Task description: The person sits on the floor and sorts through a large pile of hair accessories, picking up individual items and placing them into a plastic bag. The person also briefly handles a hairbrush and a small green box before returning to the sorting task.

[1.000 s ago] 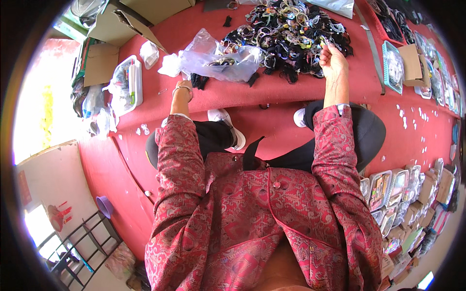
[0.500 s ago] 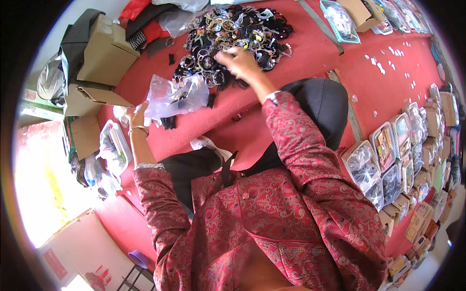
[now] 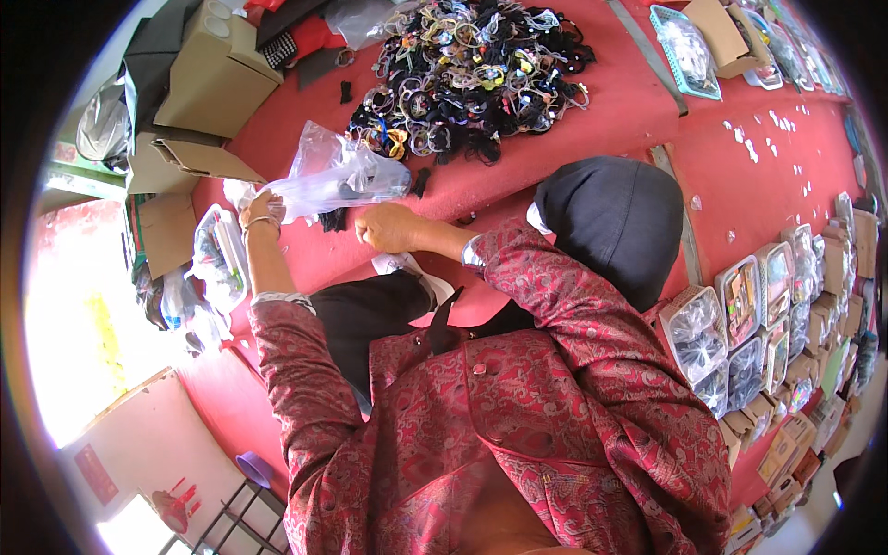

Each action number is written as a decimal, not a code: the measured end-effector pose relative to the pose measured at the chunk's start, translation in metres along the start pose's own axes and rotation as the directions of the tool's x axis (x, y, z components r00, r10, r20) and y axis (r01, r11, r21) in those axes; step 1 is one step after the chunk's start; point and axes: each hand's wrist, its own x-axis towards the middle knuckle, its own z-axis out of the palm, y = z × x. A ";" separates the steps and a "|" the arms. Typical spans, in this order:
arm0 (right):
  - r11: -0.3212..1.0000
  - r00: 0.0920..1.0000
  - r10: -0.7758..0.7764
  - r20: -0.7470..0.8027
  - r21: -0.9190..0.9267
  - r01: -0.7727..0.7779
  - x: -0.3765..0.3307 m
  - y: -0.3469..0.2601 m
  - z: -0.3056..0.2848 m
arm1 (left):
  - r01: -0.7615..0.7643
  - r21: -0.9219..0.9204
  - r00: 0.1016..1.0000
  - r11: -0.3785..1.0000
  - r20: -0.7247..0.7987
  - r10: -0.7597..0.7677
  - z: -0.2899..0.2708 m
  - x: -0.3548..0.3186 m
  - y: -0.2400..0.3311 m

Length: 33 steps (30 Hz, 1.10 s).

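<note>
Red cloth covers pretty much the whole floor (image 3: 758, 157) here, and the person sits cross-legged on it in a red patterned jacket, knees in black.

Left hand (image 3: 262, 211) is closed around the gathered edge of a clear plastic bag (image 3: 338, 176), holding it up off the cloth so the mouth faces the other hand. Looks like a grip meant to keep the bag open and steady rather than let it flop. A few dark bits already sit inside it, hard to say exactly what.

Right hand (image 3: 388, 227) sits just beside the bag, at about 4 o'clock from it, curled into a loose fist. I can't tell if anything's pinched in there, the fingers hide it.

Up at 12 o'clock from the hands there's a big pile (image 3: 472, 74) of tangled bands and rings, black mostly with some colour mixed in, heaped close enough to grab from without shifting.

Cardboard boxes (image 3: 217, 74) are stacked at 10 o'clock, and more clear bags of stuff (image 3: 215, 264) lie right by the left elbow. Over at 3 to 4 o'clock, rows of small packed trays (image 3: 740, 324) line the edge of the cloth, all tilted the same way like display stock. A blue basket (image 3: 689, 46) sits at 1 o'clock.
</note>
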 end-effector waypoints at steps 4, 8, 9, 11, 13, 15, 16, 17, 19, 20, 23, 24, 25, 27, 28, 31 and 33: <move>0.995 0.918 -0.048 0.393 -0.057 0.077 0.000 -0.009 -0.009 | -0.209 0.146 0.975 0.967 -0.050 0.218 -0.065 0.086 -0.026; 0.876 0.919 0.390 0.065 -0.333 -0.348 -0.009 0.065 -0.044 | -0.352 0.365 0.936 0.862 0.131 0.327 -0.009 0.048 -0.007; 0.818 0.834 0.531 0.153 -0.349 -0.457 -0.008 0.059 -0.061 | -0.307 0.326 0.952 0.894 0.111 0.286 -0.016 0.039 0.000; 0.665 0.668 0.739 0.086 -0.250 -0.703 -0.006 0.041 -0.093 | -0.088 0.012 0.995 0.996 -0.045 0.088 -0.034 0.033 0.006; 0.519 0.532 0.705 -0.470 -0.169 -0.838 -0.017 0.065 -0.129 | -0.109 0.097 0.984 0.989 0.154 0.093 0.011 0.001 0.010; 0.511 0.431 0.692 -0.580 -0.029 -0.859 -0.028 0.070 -0.158 | -0.121 0.270 0.921 0.955 0.391 0.007 0.001 0.004 0.010; 0.478 0.357 0.693 -0.626 0.029 -0.878 -0.037 0.068 -0.171 | -0.225 0.371 0.892 0.901 0.450 0.038 0.017 -0.014 0.015; 0.471 0.345 0.664 -0.663 0.012 -0.882 -0.045 0.084 -0.175 | -0.339 0.452 0.857 0.825 0.510 0.073 0.034 -0.036 0.024; 0.447 0.446 0.697 -0.561 -0.147 -0.882 -0.044 0.074 -0.164 | -0.287 0.568 0.922 0.771 0.383 0.061 0.026 -0.052 0.037; 0.462 0.513 0.693 -0.506 -0.234 -0.856 -0.041 0.064 -0.152 | -0.461 0.648 0.867 0.606 0.474 0.153 -0.008 -0.010 0.030; 0.421 0.532 0.669 -0.518 -0.326 -0.846 -0.047 0.081 -0.139 | -0.523 0.844 0.786 0.122 0.422 0.452 0.022 -0.053 0.049; 0.444 0.551 0.637 -0.539 -0.327 -0.834 -0.045 0.085 -0.128 | -0.598 0.787 0.666 0.150 0.384 0.639 -0.003 -0.038 0.042; 0.438 0.535 0.609 -0.586 -0.314 -0.842 -0.049 0.102 -0.125 | -0.628 0.768 0.617 0.130 0.389 0.684 0.010 -0.053 0.050; 0.530 0.567 0.553 -0.610 -0.268 -0.805 -0.051 0.127 -0.124 | -0.675 0.733 0.518 0.086 0.387 0.763 0.027 -0.094 0.067; 0.602 0.585 0.525 -0.618 -0.217 -0.768 -0.051 0.129 -0.124 | -0.706 0.673 0.573 0.221 0.359 0.737 0.034 -0.114 0.072; 0.730 0.594 0.680 -0.429 0.469 -0.497 -0.052 0.136 -0.136 | -0.698 0.449 0.709 0.557 0.330 0.623 0.053 -0.153 0.081; 0.606 0.626 0.722 -0.294 0.705 -0.369 -0.051 0.130 -0.142 | -0.644 0.329 0.762 0.691 0.355 0.541 0.062 -0.161 0.084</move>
